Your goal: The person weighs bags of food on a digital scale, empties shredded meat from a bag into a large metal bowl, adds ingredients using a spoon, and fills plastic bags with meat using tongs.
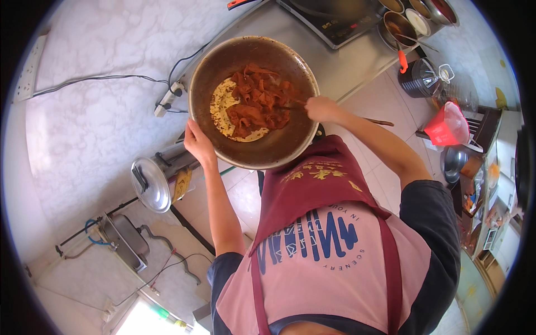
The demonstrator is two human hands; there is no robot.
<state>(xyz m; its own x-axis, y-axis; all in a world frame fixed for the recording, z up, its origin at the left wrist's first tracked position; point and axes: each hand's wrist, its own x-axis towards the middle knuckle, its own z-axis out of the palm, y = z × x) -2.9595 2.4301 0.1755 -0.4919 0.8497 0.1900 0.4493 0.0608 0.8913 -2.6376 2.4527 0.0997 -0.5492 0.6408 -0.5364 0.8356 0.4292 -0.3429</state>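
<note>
A large, deep metal basin (268,153) is held tilted in front of my apron, over the edge of the metal counter. My left hand (200,142) grips its left rim, thumb towards the top. Inside lies a heap of thin, crumpled food pieces (259,100) coated in reddish-brown sauce. Beside the heap, the pale basin floor shows, speckled with dark residue. At the right rim, my right hand (322,109) is closed around what look like long wooden chopsticks (379,122). Their front ends reach into the food, and their tips are hidden there.
An induction cooker (335,21) sits on the metal counter (284,27), with several seasoning pots (393,26) at its right. Wires run to a power strip (169,100) on the left. A lidded metal pot (153,184) stands lower left; a dark plastic jug (418,77) is at right.
</note>
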